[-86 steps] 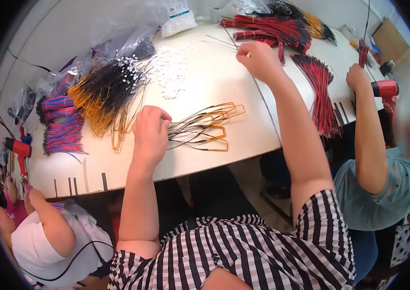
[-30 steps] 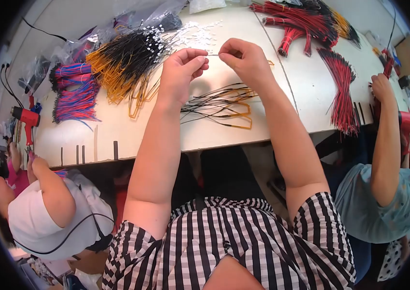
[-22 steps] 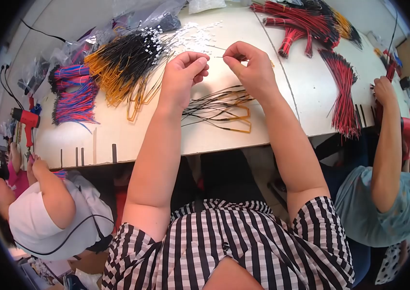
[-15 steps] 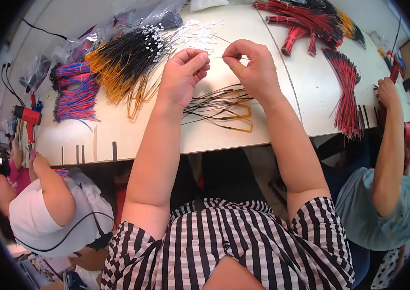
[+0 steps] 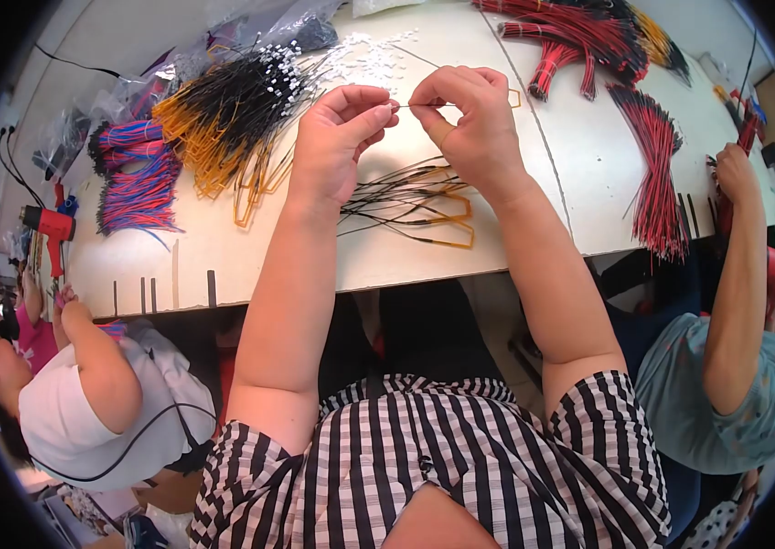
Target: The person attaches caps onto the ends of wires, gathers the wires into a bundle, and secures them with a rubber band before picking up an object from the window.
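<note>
- Our right hand (image 5: 471,126) pinches a thin dark wire (image 5: 406,106), upper centre of the frame.
- Our left hand (image 5: 340,137) is pinched together by its end; around what, we cannot tell.
- We judge the wire light and bendy, best held close behind its tip.

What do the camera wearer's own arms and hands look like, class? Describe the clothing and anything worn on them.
The left hand and right hand are ungloved, with no watch showing at either wrist. The forearms are bare. Short, loose sleeves, black-and-white striped with fainter grey cross-bands, end above the elbows.
</note>
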Tool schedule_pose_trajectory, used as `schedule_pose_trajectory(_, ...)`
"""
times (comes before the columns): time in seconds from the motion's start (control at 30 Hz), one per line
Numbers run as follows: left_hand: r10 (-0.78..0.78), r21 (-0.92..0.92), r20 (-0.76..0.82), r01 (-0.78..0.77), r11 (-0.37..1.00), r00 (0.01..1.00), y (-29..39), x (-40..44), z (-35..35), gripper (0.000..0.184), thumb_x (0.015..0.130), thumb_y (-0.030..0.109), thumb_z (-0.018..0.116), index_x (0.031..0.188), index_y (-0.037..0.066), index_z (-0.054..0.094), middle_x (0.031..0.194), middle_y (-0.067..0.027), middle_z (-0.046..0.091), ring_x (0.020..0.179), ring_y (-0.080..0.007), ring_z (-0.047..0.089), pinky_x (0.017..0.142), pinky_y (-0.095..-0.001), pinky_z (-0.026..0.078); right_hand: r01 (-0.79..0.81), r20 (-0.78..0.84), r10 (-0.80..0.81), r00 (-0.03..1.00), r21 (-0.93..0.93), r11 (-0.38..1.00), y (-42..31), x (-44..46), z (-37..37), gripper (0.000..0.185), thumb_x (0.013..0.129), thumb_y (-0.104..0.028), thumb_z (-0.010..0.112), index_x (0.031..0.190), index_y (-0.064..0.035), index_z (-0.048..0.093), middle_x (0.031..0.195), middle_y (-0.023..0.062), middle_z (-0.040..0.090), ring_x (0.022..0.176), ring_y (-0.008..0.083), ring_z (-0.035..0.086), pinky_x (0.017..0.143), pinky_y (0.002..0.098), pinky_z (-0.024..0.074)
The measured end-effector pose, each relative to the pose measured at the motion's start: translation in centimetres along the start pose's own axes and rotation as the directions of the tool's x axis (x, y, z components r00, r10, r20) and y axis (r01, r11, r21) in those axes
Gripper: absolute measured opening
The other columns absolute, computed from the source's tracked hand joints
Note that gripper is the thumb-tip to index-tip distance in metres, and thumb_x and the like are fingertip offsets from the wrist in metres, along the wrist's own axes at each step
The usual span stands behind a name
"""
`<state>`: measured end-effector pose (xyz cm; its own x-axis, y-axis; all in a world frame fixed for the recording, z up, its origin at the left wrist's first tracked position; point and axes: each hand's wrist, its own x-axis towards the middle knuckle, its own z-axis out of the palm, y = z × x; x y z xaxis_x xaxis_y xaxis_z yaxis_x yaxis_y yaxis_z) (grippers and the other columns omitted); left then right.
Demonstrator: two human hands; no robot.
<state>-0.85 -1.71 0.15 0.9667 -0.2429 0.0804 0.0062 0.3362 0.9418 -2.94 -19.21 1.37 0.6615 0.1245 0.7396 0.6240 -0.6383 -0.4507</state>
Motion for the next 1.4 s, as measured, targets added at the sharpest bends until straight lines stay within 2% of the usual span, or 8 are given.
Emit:
schedule_pose_trajectory(0.43, 0.003, 0.0, 0.009, -0.003, 1.0, 1.0, 0.12, -0.02, 0.05, 0.018, 0.081, 0.006, 0.071, 0.098, 0.003, 0.065, 0.09, -0.007, 0.069, 0.082, -0.0134, 0.065, 0.072, -0.0229, 0.049, 0.135, -0.022, -0.138, 0.99, -0.109, 0.985, 0.29, 0.11, 0.12, 0.013, 0.074, -0.002, 0.067, 0.075, -0.0116, 0.059, 0.073, -0.0038, 0.06, 0.073, 0.0143, 0.057, 0.09, 0.0336, 0.033)
schedule_pose_trajectory(0.63, 0.115, 0.19, 0.042, -0.121, 0.974, 0.992, 0.14, 0.11, -0.03, 0.014, 0.08, 0.004, 0.07, 0.093, 0.001, 0.067, 0.085, -0.007, 0.069, 0.078, -0.0124, 0.064, 0.07, -0.0224, 0.047, 0.194, -0.013, -0.2, 0.98, -0.185, 0.963, 0.21, 0.15, 0.11, 0.015, 0.072, 0.0, 0.067, 0.075, -0.0117, 0.058, 0.073, -0.0036, 0.06, 0.071, 0.0153, 0.057, 0.089, 0.0343, 0.034)
schedule_pose_trajectory(0.77, 0.168, 0.24, 0.03, -0.17, 0.956, 0.985, 0.28, 0.02, 0.21, 0.011, 0.08, 0.003, 0.069, 0.091, 0.001, 0.068, 0.083, -0.007, 0.069, 0.077, -0.0127, 0.064, 0.071, -0.0232, 0.047, 0.18, -0.029, -0.188, 0.982, -0.177, 0.968, 0.03, 0.09, 0.1, 0.014, 0.072, -0.001, 0.067, 0.075, -0.0115, 0.059, 0.073, -0.0034, 0.06, 0.071, 0.015, 0.057, 0.089, 0.034, 0.034)
schedule_pose_trajectory(0.83, 0.166, 0.251, 0.034, -0.169, 0.953, 0.986, 0.27, 0.02, 0.1, 0.011, 0.08, 0.003, 0.069, 0.091, 0.001, 0.068, 0.083, -0.0069, 0.069, 0.078, -0.0129, 0.064, 0.071, -0.0234, 0.047, 0.123, -0.008, -0.123, 0.992, -0.067, 0.99, 0.08, -0.03, 0.14, 0.014, 0.073, -0.001, 0.068, 0.075, -0.0113, 0.059, 0.073, -0.0033, 0.06, 0.071, 0.0148, 0.057, 0.089, 0.0336, 0.0339)
schedule_pose_trajectory(1.0, 0.001, 0.017, -0.013, -0.001, 1.0, 1.0, 0.67, -0.26, 0.53, 0.013, 0.081, 0.004, 0.07, 0.094, 0.002, 0.067, 0.088, -0.0057, 0.069, 0.083, -0.0128, 0.065, 0.071, -0.0228, 0.048, 0.105, -0.014, -0.107, 0.994, -0.068, 0.992, 0.13, 0.02, 0.05, 0.013, 0.074, -0.002, 0.068, 0.076, -0.0111, 0.059, 0.073, -0.0035, 0.06, 0.071, 0.0142, 0.057, 0.089, 0.0331, 0.0331)
schedule_pose_trajectory(1.17, 0.004, 0.038, 0.022, -0.005, 0.999, 1.0, 0.02, 0.05, -0.4, 0.015, 0.081, 0.005, 0.07, 0.096, 0.004, 0.067, 0.087, -0.0035, 0.068, 0.082, -0.0106, 0.063, 0.071, -0.0216, 0.047, 0.114, -0.02, -0.116, 0.993, -0.076, 0.991, 0.1, -0.05, 0.04, 0.011, 0.075, -0.004, 0.068, 0.077, -0.011, 0.06, 0.072, -0.0038, 0.06, 0.069, 0.0131, 0.057, 0.089, 0.0327, 0.0323)
schedule_pose_trajectory(1.23, 0.009, 0.064, 0.024, -0.01, 0.998, 1.0, 0.05, 0.01, -0.32, 0.015, 0.081, 0.006, 0.07, 0.096, 0.004, 0.066, 0.085, -0.0027, 0.068, 0.081, -0.0098, 0.062, 0.071, -0.0214, 0.047, 0.023, 0.025, -0.024, 0.999, 0.035, 0.999, -0.04, -0.21, 0.05, 0.009, 0.077, -0.006, 0.068, 0.078, -0.0108, 0.06, 0.071, -0.0037, 0.06, 0.067, 0.0123, 0.056, 0.088, 0.0323, 0.0317)
schedule_pose_trajectory(1.4, -0.009, 0.07, 0.02, 0.008, 0.998, 1.0, 0.03, -0.21, 0.1, 0.015, 0.081, 0.005, 0.069, 0.096, 0.004, 0.066, 0.084, -0.002, 0.067, 0.08, -0.009, 0.061, 0.071, -0.0212, 0.046, -0.027, 0.073, 0.023, 0.997, 0.06, 0.998, 0.33, -0.43, 0.32, 0.007, 0.078, -0.007, 0.067, 0.078, -0.0101, 0.061, 0.07, -0.0032, 0.059, 0.065, 0.012, 0.053, 0.087, 0.0321, 0.0311)
